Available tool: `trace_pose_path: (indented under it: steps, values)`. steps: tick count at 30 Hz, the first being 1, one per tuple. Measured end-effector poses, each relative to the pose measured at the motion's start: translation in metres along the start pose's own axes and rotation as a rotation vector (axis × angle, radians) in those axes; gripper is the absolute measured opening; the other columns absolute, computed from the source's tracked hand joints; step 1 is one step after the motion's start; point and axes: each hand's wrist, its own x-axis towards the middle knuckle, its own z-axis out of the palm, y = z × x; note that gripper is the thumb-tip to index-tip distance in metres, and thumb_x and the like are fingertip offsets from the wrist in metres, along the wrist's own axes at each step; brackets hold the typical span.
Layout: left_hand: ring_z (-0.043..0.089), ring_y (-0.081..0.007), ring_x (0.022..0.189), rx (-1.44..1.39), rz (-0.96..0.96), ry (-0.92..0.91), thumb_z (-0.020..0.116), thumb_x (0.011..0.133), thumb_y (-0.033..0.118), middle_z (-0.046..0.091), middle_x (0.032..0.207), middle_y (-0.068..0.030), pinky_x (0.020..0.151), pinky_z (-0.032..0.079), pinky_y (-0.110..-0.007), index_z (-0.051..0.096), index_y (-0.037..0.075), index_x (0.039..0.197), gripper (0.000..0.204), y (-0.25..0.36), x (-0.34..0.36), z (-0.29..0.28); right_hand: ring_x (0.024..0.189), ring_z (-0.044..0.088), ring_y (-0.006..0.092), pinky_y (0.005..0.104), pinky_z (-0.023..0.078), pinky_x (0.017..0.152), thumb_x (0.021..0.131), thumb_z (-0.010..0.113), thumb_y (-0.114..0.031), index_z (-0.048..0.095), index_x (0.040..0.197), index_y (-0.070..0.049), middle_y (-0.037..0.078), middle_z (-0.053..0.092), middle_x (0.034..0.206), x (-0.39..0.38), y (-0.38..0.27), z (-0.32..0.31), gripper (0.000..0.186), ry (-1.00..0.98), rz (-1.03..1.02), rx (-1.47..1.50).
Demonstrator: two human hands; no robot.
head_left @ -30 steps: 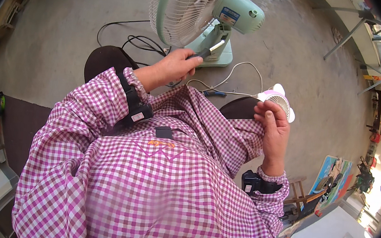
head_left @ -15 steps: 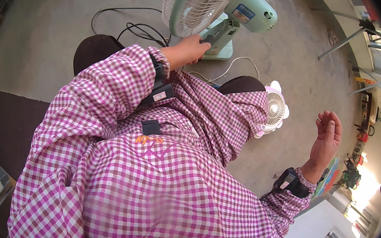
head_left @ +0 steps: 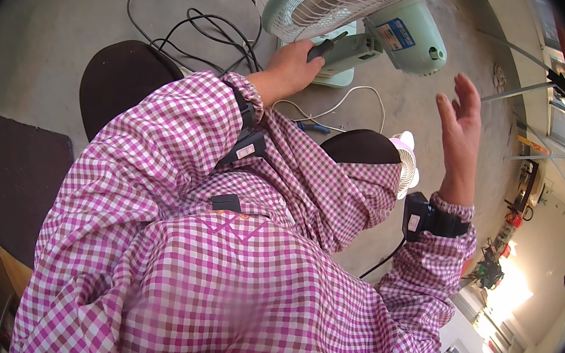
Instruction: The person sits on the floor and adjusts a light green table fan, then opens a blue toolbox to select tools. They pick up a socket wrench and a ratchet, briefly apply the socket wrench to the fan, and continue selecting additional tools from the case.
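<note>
One green electric fan [head_left: 330, 4] stands on the concrete floor [head_left: 412, 108] ahead of the person's knees, its top cut off by the upper edge of the view. Its single motor housing [head_left: 409, 41] carries a blue-and-white label [head_left: 396, 35], and one neck [head_left: 352, 53] joins housing to base [head_left: 335, 78].

The left hand [head_left: 294, 70] grips one dark-handled tool [head_left: 320, 50] beside the neck; whether the far end touches the fan cannot be told. The right hand [head_left: 463, 131] is raised to the right of the housing, well apart from it, fingers spread and holding nothing.

One black cord [head_left: 193, 16] lies in loops left of the base. One white cord [head_left: 380, 100] curves over the floor between base and knees, with one blue-handled tool [head_left: 314, 128] near it. A second, smaller fan, a white-and-pink one [head_left: 406, 166], shows partly behind the right knee [head_left: 362, 147].

Two black wrist straps, left [head_left: 242, 105] and right [head_left: 450, 225], circle the cuffs of one checked smock [head_left: 236, 276].
</note>
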Motion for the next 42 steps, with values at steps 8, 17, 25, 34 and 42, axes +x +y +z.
trace_pose_path:
  steps: [8,17,25,34,42]
  values:
    - [0.062,-0.0365,0.097,0.132,0.021,-0.135,0.060,0.087,0.028,0.066,0.103,-0.0172,0.082,0.049,-0.047,0.061,0.008,0.110,0.030,-0.001,-0.016,-0.017,0.123,0.050,0.0322,0.0398,0.043,0.101,0.075,0.079,-0.028,0.043,0.139,-0.006,0.020,0.047,0.134,0.040,-0.002,0.058,0.077,-0.038,-0.100,-0.333]
    - [0.062,-0.0373,0.095,0.178,0.167,-0.122,0.061,0.087,0.025,0.066,0.104,-0.0166,0.079,0.049,-0.047,0.058,0.011,0.121,0.037,0.009,-0.003,-0.013,0.122,0.050,0.0332,0.0406,0.045,0.099,0.073,0.081,-0.029,0.043,0.140,-0.010,0.020,0.044,0.137,0.044,0.014,0.045,0.079,-0.018,-0.012,-0.301]
    - [0.063,-0.0369,0.094,0.185,0.145,-0.132,0.061,0.087,0.025,0.067,0.100,-0.0153,0.078,0.050,-0.046,0.060,0.013,0.118,0.034,0.003,0.000,-0.033,0.118,0.053,0.0319,0.0402,0.046,0.097,0.073,0.081,-0.031,0.043,0.140,-0.011,0.018,0.045,0.135,0.042,-0.007,0.060,0.080,0.008,-0.040,-0.321]
    - [0.062,-0.0373,0.093,0.178,0.212,-0.110,0.061,0.087,0.026,0.067,0.099,-0.0156,0.079,0.049,-0.045,0.061,0.012,0.117,0.033,-0.010,-0.004,-0.056,0.120,0.051,0.0332,0.0408,0.045,0.099,0.073,0.081,-0.030,0.043,0.139,-0.011,0.019,0.046,0.135,0.037,-0.016,0.075,0.079,0.039,-0.051,-0.311]
    - [0.063,-0.0383,0.089,0.350,0.125,-0.217,0.058,0.087,0.028,0.066,0.095,-0.0180,0.076,0.048,-0.047,0.061,0.010,0.116,0.034,0.072,0.015,0.041,0.121,0.052,0.0285,0.0383,0.043,0.102,0.082,0.075,-0.026,0.048,0.136,-0.007,0.017,0.052,0.133,0.020,0.069,-0.045,0.063,0.086,-0.141,-0.255]
